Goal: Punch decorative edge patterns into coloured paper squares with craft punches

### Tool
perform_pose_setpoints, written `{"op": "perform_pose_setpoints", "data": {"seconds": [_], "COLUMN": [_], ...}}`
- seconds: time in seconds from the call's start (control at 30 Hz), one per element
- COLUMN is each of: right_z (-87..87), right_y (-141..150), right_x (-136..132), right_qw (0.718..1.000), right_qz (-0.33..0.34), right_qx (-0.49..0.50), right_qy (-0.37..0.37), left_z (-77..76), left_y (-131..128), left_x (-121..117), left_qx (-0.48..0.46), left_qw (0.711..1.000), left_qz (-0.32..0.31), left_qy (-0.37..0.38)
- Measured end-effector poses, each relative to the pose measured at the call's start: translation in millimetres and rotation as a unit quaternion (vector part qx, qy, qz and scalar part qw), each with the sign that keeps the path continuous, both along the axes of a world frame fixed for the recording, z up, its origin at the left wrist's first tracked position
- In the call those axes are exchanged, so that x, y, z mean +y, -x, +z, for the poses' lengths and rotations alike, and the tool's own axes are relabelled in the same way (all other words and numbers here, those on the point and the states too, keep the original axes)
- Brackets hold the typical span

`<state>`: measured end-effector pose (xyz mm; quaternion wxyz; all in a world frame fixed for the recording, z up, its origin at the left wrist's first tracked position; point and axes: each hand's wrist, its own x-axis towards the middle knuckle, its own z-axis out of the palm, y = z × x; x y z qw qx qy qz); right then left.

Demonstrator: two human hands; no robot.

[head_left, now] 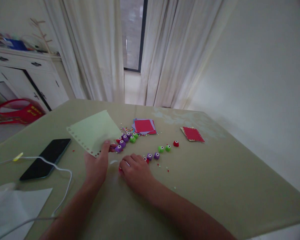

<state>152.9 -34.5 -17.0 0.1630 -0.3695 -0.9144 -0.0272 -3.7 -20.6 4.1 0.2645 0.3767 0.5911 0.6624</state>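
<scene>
The left hand [97,163] is closed on a pale green sheet [96,130], thumb over its near edge; its other fingers are mostly hidden beneath. A row of punched holes runs along that edge, and the part by the thumb is blurred. Just beyond the fingertips sits a cluster of purple, green and red eyed pieces [125,138]; where it meets the hand, I cannot tell whether they touch.

The right hand [136,171] is low over the table [230,173], fingers curled down. A bit of a red piece [120,169] shows at its fingertips, mostly covered, so whether it is gripped or only touched cannot be told. Another red eyed piece [146,160] is partly hidden behind the knuckles. Purple, green and red ones trail away beyond and to the right of this hand, with a red-topped card stack [193,134] farther off. A second card stack [144,126] lies beyond both hands.

Left of the left hand, a cable [45,160] crosses a dark phone [46,160]; a white paper [20,206] nearer the body is cut off by the view. The lettering on the red bag [27,111], far left, is too blurred to read.
</scene>
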Motion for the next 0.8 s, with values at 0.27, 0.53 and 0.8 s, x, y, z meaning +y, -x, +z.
{"op": "perform_pose_setpoints", "data": {"seconds": [0.27, 0.53, 0.8], "right_z": [20.3, 28.5, 26.4], "right_y": [-54, -54, -54], "right_x": [-23, -12, -15], "right_qw": [0.868, 0.648, 0.674], "right_qz": [-0.097, -0.044, -0.052], "right_qx": [0.38, 0.608, 0.6], "right_qy": [0.304, 0.456, 0.428], "left_z": [-5.1, 5.4, 10.5], "left_y": [-20, -30, -32], "left_x": [-20, -31, -33], "left_qx": [-0.014, 0.048, 0.066], "left_qw": [0.992, 0.987, 0.986], "left_qz": [-0.103, -0.137, -0.143], "left_qy": [0.072, 0.075, 0.056]}}
